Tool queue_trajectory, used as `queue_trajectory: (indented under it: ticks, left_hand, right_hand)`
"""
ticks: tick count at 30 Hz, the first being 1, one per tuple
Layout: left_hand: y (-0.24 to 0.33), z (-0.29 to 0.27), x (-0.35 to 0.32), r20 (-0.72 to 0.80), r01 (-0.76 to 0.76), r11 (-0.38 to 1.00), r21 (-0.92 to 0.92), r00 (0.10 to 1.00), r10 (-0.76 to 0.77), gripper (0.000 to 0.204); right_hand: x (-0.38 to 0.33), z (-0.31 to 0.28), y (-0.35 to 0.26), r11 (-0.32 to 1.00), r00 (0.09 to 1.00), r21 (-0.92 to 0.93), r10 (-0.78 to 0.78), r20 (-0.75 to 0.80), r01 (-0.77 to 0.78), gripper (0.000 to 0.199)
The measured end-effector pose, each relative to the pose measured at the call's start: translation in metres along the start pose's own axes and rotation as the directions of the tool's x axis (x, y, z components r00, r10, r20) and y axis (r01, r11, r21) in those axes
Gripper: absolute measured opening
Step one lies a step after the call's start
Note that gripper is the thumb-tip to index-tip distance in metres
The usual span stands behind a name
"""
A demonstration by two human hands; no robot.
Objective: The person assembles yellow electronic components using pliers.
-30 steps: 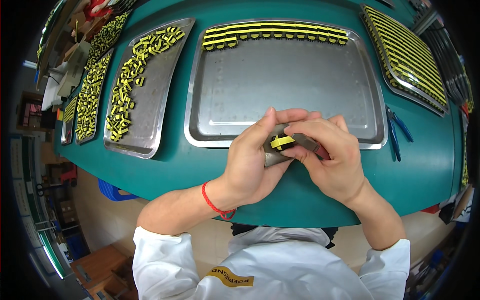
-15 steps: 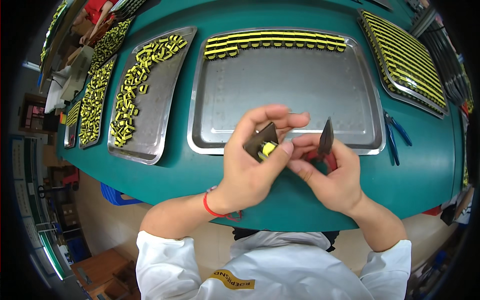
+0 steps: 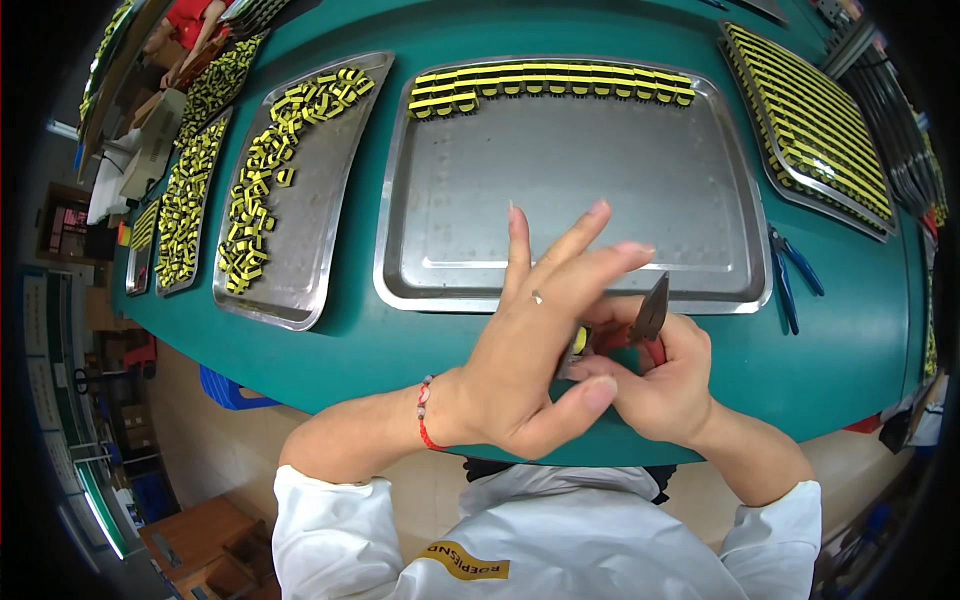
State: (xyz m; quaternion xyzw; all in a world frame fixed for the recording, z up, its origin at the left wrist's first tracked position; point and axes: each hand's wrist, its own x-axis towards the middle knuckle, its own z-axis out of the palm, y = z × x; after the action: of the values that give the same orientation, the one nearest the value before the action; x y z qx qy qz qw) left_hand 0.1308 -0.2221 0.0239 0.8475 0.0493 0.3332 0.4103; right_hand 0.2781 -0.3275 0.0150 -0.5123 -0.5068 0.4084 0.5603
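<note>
My left hand is spread open, its back facing up and its fingers stretched over the near rim of a large metal tray. A tiny shiny bit shows on the back of this hand; what it is I cannot make out. My right hand grips red-handled pliers, whose dark jaws point up and away. Between the two hands is a small black-and-yellow part, pinched by the right fingertips and partly hidden behind my left hand. Rows of similar parts line the tray's far side.
To the left, a metal tray bears loose yellow-and-black parts, with more filled trays beyond it. Blue-handled cutters lie right of the large tray. A full tray stands at far right. Another person's arm shows at upper left.
My left hand has turned over and opened, letting go of the black-and-yellow part. The right fingers now hold that part, along with the pliers, which sit slightly lower.
</note>
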Motion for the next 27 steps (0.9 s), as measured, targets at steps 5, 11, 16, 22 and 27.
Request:
queue_trajectory:
  ticks: [5, 11, 16, 22, 27]
  left_hand:
    - [-0.003, -0.004, 0.000, 0.104, 0.036, 0.995, 0.094, 0.994, -0.046, 0.067]
    - [0.001, 0.002, -0.001, -0.069, -0.020, 0.999, -0.051, 0.997, 0.017, 0.074]
    - [-0.002, 0.004, -0.002, -0.092, -0.006, 0.999, -0.050, 0.996, 0.001, 0.067]
    - [-0.005, 0.006, -0.002, -0.091, 0.004, 0.985, -0.173, 0.996, -0.020, 0.048]
    - [-0.002, 0.007, -0.001, -0.086, 0.080, 0.996, -0.027, 0.993, -0.082, 0.042]
  right_hand:
    - [0.000, 0.005, 0.008, 0.989, 0.992, -0.094, -0.115, -0.045, 0.111, 0.027]
    - [-0.002, 0.004, 0.008, 0.992, 0.995, -0.096, -0.090, -0.033, 0.086, 0.027]
    - [0.002, 0.005, 0.014, 0.991, 0.992, 0.050, -0.121, -0.021, 0.122, 0.029]
    - [0.003, 0.010, 0.012, 0.981, 0.981, -0.072, -0.186, -0.050, 0.182, 0.026]
    - [0.002, 0.005, 0.007, 0.979, 0.987, -0.145, -0.152, -0.057, 0.142, 0.023]
